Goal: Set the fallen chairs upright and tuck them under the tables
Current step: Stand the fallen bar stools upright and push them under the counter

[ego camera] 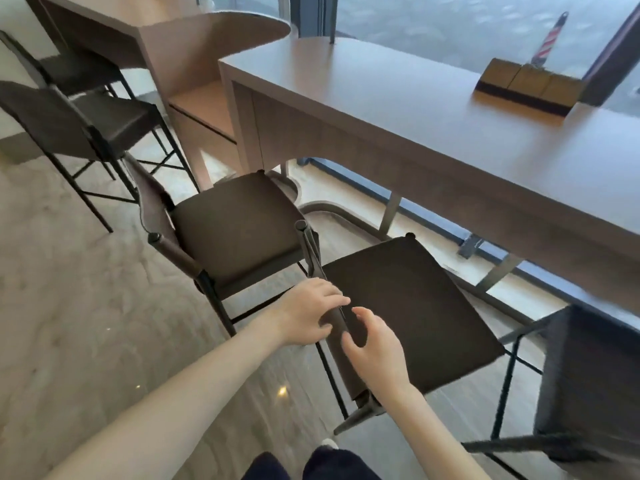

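A dark brown chair [412, 313] stands upright right in front of me, its seat pointing at the long wooden table [433, 112]. My left hand [311, 311] is curled around the top of its backrest. My right hand [375, 344] hovers just beside the same backrest, fingers spread and apart from it. Another brown chair [235, 220] stands upright to the left, its seat front near the table's end. At the right edge a further dark chair [588, 382] is partly cut off, its pose unclear.
Two more chairs [86, 123] stand at the far left by a second wooden desk [180, 36]. A tan box [530, 86] rests on the long table near the window [485, 22]. Pale marbled floor [69, 289] stretches to my left.
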The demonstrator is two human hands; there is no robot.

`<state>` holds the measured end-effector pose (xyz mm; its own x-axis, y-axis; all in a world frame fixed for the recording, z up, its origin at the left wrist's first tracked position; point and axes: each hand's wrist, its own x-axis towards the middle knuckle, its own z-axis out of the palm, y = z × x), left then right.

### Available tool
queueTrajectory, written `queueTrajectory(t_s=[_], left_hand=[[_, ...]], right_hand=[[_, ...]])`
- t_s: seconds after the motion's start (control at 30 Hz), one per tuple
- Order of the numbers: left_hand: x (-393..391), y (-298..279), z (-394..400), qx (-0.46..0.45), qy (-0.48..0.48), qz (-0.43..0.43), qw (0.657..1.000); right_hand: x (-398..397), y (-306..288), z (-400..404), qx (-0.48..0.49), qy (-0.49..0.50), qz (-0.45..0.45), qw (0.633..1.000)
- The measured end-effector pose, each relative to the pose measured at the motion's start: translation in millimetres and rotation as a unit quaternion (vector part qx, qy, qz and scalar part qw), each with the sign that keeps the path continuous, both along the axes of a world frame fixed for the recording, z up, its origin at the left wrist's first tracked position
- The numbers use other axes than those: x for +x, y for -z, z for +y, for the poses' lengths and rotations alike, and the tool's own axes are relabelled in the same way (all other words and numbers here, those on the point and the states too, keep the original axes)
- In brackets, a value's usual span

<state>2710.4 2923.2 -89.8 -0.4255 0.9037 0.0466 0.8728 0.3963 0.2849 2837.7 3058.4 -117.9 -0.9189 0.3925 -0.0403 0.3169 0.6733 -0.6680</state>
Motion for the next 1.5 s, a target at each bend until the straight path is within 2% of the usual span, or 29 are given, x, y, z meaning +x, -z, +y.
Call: queueTrajectory(t_s=[0.23, 0.53, 0.7, 0.87, 1.17, 1.5], left_hand=[[-45, 17, 29, -0.086, 0.161, 0.049, 0.982], [-78, 27, 58, -0.187, 0.313, 0.067, 0.929], [-86, 31, 69, -0.219, 0.352, 0.092, 0.905], [-85, 32, 77, -0.208, 0.380, 0.133, 0.891], [-88, 31, 82, -0.207, 0.415, 0.151, 0.873], [-81, 20, 116, -0.166, 0.386, 0.153, 0.894]], right_hand=[[-10, 4, -17, 0.051, 0.040, -0.079, 0.995], [-22, 12, -40, 0.111, 0.156, -0.170, 0.967], [-22, 8, -46, 0.134, 0.206, -0.235, 0.940], [-23, 3, -51, 0.170, 0.232, -0.288, 0.914], [-19, 17, -45, 0.204, 0.185, -0.293, 0.916], [-10, -5, 9, 0.254, 0.137, -0.280, 0.915]])
